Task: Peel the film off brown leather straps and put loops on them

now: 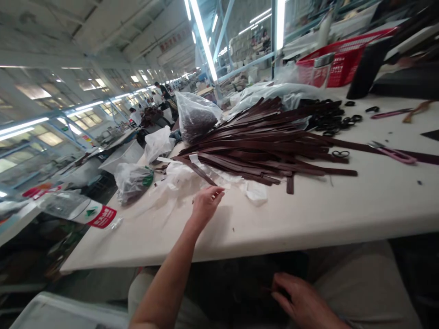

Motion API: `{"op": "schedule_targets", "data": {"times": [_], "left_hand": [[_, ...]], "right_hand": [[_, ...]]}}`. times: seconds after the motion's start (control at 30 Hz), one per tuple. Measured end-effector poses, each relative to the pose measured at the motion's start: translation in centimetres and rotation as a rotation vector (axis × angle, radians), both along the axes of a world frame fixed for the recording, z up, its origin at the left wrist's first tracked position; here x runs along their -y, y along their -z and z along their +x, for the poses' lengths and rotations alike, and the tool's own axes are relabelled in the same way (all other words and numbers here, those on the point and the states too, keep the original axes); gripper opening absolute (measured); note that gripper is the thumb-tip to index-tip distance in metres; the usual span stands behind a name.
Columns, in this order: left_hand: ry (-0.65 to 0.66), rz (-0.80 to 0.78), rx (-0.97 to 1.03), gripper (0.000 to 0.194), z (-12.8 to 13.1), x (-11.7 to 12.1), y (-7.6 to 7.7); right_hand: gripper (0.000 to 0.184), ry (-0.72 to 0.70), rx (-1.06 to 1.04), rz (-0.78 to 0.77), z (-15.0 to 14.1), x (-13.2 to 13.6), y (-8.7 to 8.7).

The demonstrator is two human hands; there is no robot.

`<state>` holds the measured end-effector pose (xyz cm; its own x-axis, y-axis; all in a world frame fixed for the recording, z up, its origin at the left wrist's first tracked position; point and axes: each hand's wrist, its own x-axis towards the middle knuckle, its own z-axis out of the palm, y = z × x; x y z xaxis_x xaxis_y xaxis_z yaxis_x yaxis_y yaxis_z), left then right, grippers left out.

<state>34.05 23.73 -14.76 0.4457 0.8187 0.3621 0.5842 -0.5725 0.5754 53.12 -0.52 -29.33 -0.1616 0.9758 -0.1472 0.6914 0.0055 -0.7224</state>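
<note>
My left hand (206, 203) reaches over the table with its fingers pinched together. They close on the end of a dark brown strip (200, 171), which runs back up to the left. Beyond that hand lies a thick, fanned-out pile of dark brown strips (260, 141). Crumpled white paper scraps (181, 178) lie around the strip. Below the table edge, over my lap, my right hand (298, 297) is curled with thumb and fingers near each other. Something thin and dark seems to stick out of it, too dim to name.
A water bottle (80, 209) lies at the table's left edge, near stuffed plastic bags (132, 180). Black rings (338, 121) and pink-handled snips (396, 153) lie to the right. A red basket (343, 61) and a glass jar (321, 73) stand at the back right.
</note>
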Motion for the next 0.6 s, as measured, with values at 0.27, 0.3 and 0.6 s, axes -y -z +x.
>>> {"op": "schedule_targets", "data": {"times": [0.27, 0.3, 0.6], "left_hand": [[0.123, 0.003, -0.151, 0.014, 7.0, -0.5, 0.3], [0.123, 0.005, -0.169, 0.014, 7.3, -0.5, 0.4], [0.076, -0.009, -0.214, 0.016, 6.5, -0.5, 1.1]], "right_hand": [[0.011, 0.018, -0.072, -0.023, 0.1, 0.0, -1.2], [0.011, 0.015, -0.073, -0.026, 0.1, 0.0, -1.3], [0.016, -0.043, -0.1, 0.008, 0.3, 0.0, 0.4]]}}
